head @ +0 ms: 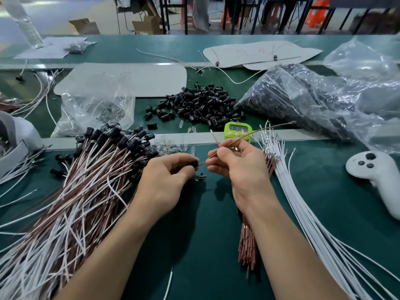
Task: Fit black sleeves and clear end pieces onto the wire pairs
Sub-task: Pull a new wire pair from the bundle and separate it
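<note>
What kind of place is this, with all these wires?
Probably a factory assembly bench: heaps of finished wire pairs, a pile of black sleeves and a green timer on a long green table.

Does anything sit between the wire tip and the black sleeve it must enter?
Nothing visible: the right hand pinches the brown wire, its tip facing the black sleeve in the left hand, only air between.
</note>
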`<action>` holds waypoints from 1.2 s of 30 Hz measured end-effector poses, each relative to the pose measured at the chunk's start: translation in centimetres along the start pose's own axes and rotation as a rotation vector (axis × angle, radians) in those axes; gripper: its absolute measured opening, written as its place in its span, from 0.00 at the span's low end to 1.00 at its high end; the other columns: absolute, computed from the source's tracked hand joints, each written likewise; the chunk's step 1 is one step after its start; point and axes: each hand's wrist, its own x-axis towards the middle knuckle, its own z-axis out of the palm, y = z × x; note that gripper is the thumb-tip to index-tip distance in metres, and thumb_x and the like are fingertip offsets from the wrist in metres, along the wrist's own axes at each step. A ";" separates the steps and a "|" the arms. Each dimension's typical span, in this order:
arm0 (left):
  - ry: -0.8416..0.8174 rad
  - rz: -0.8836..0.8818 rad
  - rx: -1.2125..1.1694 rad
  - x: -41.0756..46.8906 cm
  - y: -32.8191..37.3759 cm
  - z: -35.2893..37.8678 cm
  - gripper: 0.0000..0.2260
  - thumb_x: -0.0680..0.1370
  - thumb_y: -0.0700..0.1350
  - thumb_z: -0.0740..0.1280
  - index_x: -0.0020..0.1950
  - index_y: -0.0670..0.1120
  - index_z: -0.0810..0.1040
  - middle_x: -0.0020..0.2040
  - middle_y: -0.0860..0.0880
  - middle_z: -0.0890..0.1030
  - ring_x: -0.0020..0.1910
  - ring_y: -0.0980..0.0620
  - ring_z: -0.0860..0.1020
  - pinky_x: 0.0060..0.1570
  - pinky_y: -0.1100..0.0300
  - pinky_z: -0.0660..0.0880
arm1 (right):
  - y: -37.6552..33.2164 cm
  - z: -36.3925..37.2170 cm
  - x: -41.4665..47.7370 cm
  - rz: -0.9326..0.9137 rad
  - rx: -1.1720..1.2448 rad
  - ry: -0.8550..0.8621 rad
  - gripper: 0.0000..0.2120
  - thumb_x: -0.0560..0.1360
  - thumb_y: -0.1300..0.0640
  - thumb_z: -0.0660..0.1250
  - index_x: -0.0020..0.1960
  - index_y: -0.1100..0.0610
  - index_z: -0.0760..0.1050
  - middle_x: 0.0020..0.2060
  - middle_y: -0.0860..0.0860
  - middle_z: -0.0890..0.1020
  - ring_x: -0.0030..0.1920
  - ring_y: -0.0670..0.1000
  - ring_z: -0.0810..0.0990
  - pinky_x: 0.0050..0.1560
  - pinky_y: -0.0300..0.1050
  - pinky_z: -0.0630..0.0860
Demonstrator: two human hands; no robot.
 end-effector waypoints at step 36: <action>0.083 0.065 -0.150 -0.6 0.1 0.4 0.12 0.74 0.37 0.77 0.47 0.55 0.89 0.39 0.53 0.87 0.35 0.60 0.82 0.40 0.69 0.76 | -0.3 -0.1 -0.5 0.038 -0.195 -0.212 0.15 0.73 0.69 0.74 0.34 0.52 0.85 0.29 0.50 0.82 0.31 0.47 0.78 0.35 0.39 0.74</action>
